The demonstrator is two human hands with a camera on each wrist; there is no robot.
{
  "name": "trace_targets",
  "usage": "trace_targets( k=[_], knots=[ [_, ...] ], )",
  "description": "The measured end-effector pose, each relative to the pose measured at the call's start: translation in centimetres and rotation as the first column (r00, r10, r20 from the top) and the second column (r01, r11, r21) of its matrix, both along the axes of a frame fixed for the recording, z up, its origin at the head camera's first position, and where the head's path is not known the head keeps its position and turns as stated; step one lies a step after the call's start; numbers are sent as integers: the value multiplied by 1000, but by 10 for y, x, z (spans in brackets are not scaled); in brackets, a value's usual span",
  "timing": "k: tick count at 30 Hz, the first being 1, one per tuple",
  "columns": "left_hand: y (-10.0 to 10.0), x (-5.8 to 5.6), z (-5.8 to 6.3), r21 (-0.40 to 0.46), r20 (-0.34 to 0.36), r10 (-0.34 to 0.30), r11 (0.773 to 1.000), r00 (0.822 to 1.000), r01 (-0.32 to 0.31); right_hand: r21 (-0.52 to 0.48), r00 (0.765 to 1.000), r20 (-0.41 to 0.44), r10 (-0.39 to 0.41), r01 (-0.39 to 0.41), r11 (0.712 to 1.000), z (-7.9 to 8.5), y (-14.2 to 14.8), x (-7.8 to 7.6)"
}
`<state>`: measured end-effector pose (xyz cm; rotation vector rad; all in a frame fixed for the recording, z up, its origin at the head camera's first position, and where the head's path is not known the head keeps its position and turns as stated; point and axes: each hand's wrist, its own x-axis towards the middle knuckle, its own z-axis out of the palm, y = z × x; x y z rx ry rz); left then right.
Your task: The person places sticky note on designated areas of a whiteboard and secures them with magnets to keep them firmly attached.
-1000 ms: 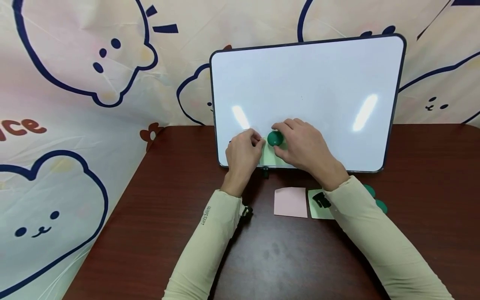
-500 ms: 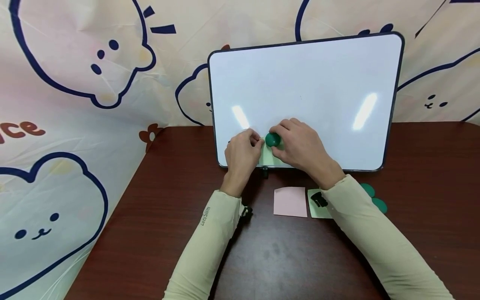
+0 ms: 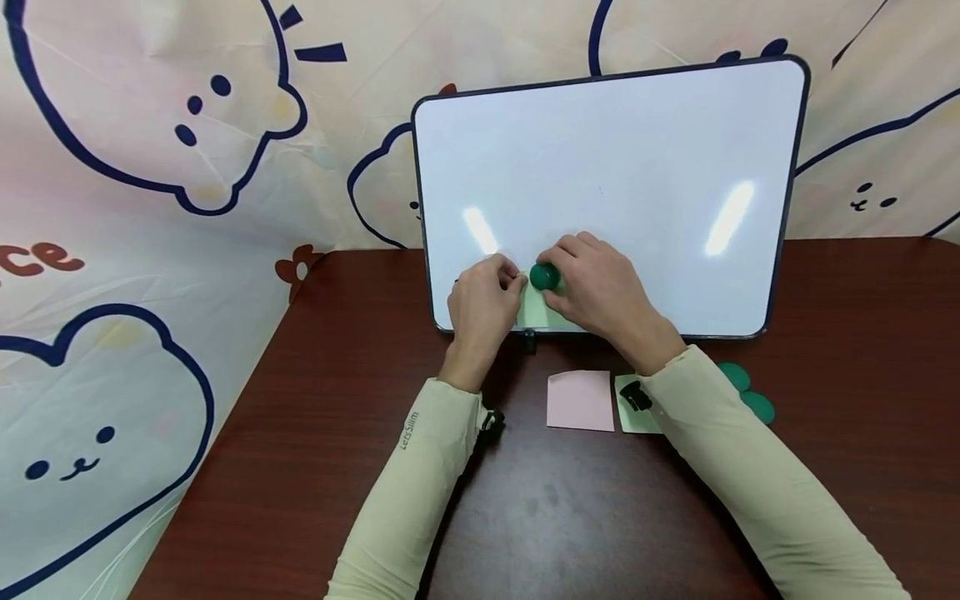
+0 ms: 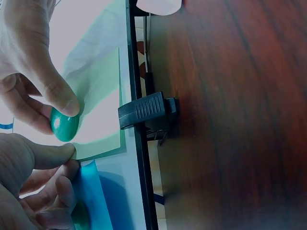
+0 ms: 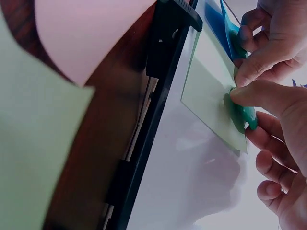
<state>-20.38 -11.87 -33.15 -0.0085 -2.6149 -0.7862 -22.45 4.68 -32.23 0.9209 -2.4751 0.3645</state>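
Where the right fingers meet: a domed green magnet (image 3: 544,277), pinched between thumb and fingertips of the right hand (image 3: 603,283); in the right wrist view, the remaining fingers curl loosely beside it.
Magnet's place: at the upper part of the light green note (image 3: 534,310), just beside the left fingertips; whether it touches the paper cannot be told.
Left fingers: thumb and index finger of the left hand (image 3: 482,296) pinch the green note's upper corner, the other fingers bent in behind them.
Light green note: against the whiteboard (image 3: 637,183), reaching down from both sets of fingertips to near the board's lower frame.
Blue note: partly hidden by the left fingers in the left wrist view, the blue note (image 4: 96,196) lies just beside them on the board, with another green magnet (image 4: 80,216) half covered by those fingers.
Black clip: on the lower frame, the black clip (image 4: 146,110) sits below the fingertips.
Nearer the person than the fingers: a pink note (image 3: 580,401) and a second green note (image 3: 630,422), side by side on the dark table (image 3: 300,467).
Past the right cuff: two green magnets (image 3: 758,407), partly behind the sleeve (image 3: 750,467).
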Motion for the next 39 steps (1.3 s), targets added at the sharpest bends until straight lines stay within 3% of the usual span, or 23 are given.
trace_targets(
  k=[7,19,25,39],
  knots=[
    [-1,-1,0,2,10,0,1000,1000,0,-6,1000,-19,4,-4,1000,0,0,1],
    [-6,-4,4,4,26,-49,999,998,49,-29,999,34,1,0,1000,-2,1,1],
    [-9,-5,4,16,33,-64,998,997,63,-30,1000,8,9,-9,1000,-4,2,-1],
    [-15,-6,10,69,104,-93,994,990,86,-50,997,41,70,-68,996,-4,9,-6]
  ],
)
